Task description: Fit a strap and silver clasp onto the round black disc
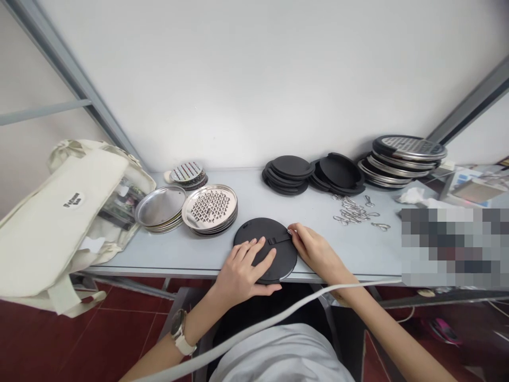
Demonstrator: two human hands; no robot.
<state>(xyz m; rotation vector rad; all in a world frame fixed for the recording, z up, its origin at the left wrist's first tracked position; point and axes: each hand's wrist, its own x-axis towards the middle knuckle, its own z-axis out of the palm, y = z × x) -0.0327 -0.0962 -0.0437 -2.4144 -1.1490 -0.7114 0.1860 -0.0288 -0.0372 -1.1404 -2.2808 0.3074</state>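
A person sits at a pale bench (pixel 178 257) against a white wall, seen from above. A black disc (pixel 284 259) lies flat at the middle of the bench's near edge, slightly overhanging it. The left hand (pixel 244 270), a watch (pixel 180 328) on its wrist, rests on the disc with fingers spread open and flat, gripping nothing. The right hand (pixel 316 252) is at the disc's right rim, its fingers drawn together on the end of a small strap (pixel 278 240) that crosses the disc. The disc looks thin, light and stiff, probably plastic with a smooth face that could slide, so the rim seems the surest place to hold it. Stacked metal grater plates (pixel 210 208) sit towards the left, more black discs (pixel 288 172) along the far edge, and loose metal clips (pixel 356 213) to the right.
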